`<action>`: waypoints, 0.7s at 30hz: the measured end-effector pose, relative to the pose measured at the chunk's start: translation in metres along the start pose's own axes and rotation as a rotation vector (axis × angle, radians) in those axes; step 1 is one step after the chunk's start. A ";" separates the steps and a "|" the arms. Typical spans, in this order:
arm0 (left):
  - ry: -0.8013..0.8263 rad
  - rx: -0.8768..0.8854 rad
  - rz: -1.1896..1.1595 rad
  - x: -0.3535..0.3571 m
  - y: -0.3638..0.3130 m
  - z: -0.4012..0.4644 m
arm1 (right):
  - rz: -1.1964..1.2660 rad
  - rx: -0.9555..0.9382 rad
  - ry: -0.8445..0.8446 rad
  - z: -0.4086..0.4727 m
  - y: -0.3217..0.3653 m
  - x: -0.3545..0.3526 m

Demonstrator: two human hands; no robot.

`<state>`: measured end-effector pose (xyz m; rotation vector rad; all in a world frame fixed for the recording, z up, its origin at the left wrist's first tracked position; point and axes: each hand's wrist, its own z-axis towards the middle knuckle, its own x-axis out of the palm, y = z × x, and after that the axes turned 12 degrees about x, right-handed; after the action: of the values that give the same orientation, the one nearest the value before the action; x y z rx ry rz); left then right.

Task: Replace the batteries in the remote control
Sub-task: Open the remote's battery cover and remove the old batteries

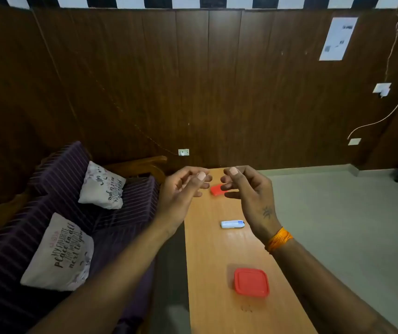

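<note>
A small white remote control with a blue end lies on its side on the narrow wooden table. Farther back lies a small red object, partly hidden behind my right fingers. My left hand and my right hand are raised above the table's far end, facing each other with fingers curled and apart. Neither hand holds anything. Both hover beyond the remote, without touching it. No loose batteries show.
A red square lidded container sits near me on the table. A purple striped sofa with two printed cushions stands close on the left. Pale floor lies to the right; a dark wood-panelled wall is behind.
</note>
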<state>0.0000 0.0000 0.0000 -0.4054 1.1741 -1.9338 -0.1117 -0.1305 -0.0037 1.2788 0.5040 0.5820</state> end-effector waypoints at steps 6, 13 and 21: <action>-0.026 -0.049 -0.016 0.030 0.043 0.048 | -0.040 0.064 -0.048 0.062 -0.028 -0.019; 0.034 -0.078 -0.075 0.062 0.093 0.105 | -0.073 0.117 -0.096 0.119 -0.059 -0.037; 0.208 -0.089 -0.134 0.080 0.146 0.169 | -0.104 0.157 -0.251 0.175 -0.088 -0.036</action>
<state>0.1270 -0.1951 -0.0475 -0.3438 1.4021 -2.0834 -0.0153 -0.2982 -0.0506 1.4424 0.4100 0.2936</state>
